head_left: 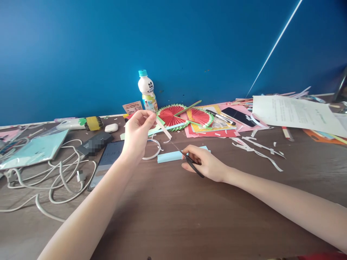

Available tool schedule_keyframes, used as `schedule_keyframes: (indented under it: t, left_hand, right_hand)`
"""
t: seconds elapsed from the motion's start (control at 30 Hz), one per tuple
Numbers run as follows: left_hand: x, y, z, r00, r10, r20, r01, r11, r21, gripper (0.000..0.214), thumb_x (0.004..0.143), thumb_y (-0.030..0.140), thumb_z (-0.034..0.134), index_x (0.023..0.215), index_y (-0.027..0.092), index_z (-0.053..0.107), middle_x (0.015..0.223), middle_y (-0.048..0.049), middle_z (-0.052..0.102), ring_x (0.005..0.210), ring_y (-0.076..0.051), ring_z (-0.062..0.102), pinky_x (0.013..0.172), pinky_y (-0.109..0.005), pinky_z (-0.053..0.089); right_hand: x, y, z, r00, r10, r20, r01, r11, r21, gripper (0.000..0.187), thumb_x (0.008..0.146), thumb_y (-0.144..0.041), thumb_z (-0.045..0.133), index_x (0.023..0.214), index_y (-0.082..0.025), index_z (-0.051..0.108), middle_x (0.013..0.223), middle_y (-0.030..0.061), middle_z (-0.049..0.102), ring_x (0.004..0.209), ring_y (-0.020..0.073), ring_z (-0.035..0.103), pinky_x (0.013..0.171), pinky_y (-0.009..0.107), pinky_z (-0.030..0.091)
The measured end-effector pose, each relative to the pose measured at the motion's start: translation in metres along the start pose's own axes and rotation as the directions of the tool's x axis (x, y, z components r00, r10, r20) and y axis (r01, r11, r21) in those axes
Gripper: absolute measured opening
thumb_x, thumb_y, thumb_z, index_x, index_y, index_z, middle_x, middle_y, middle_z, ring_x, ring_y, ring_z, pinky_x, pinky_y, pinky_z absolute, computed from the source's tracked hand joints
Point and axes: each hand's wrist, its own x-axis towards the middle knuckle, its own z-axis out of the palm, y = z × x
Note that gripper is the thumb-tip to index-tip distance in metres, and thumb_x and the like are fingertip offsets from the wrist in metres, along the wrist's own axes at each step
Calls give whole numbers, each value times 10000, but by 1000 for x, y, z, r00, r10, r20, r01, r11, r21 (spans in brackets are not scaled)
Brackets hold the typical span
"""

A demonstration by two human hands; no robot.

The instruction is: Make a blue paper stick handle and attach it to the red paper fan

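Note:
Between thumb and fingers, my left hand (138,135) pinches a narrow pale strip of paper (164,130) that slants down to the right. My right hand (204,162) grips black-handled scissors (193,164), their blades pointing up and left at the strip's lower end. Whether the blades touch the strip I cannot tell. Behind the scissors lies a folded light-blue paper strip (170,156), partly covered by my right hand. A clear ring-shaped coil (151,150) rests just left of it. Red and green pleated paper fans (173,116) lie beyond my hands.
A drink bottle (148,92) stands against the blue wall. To the left are tangled white cables (61,173), a black power bank (94,143) and a tablet (104,164). On the right lie white paper scraps (255,148), a phone (238,117) and a printed sheet (292,113).

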Motion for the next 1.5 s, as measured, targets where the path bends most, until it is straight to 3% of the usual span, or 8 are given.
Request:
schedule_keyframes:
  t: [0.27,0.63,1.13,1.5]
  left_hand:
    - [2,-2,0,999,-10,-42,8,999,-50,96,692,261,640,698,184,583,657,23,546,616,-77,511,627,-206,449]
    - [-8,-2,9,998,-57,24,57,998,-8,119,710,277,638,704,174,580,643,29,522,589,-65,468,590,-189,394]
    - [-14,-1,16,993,-116,26,114,992,61,126,702,284,633,686,169,582,628,28,552,591,-71,485,579,-191,387]
    - [-17,2,16,990,-137,43,131,984,118,120,681,276,647,678,166,599,600,29,566,556,-78,510,545,-197,405]
  right_hand:
    - [-3,2,-3,994,-96,46,93,994,61,186,791,-342,547,885,-196,480,686,-43,350,575,83,309,535,225,280]
    - [-3,0,-2,995,-50,86,29,973,227,221,820,-402,495,893,-200,445,745,-22,415,621,99,454,589,250,373]
    - [-2,-3,-2,996,-33,78,12,966,259,210,821,-397,495,873,-204,430,806,-10,445,612,84,471,599,245,419]
    - [-3,-4,-2,999,-6,41,-5,964,267,262,799,-438,531,873,-203,441,698,-40,442,559,85,480,581,250,416]
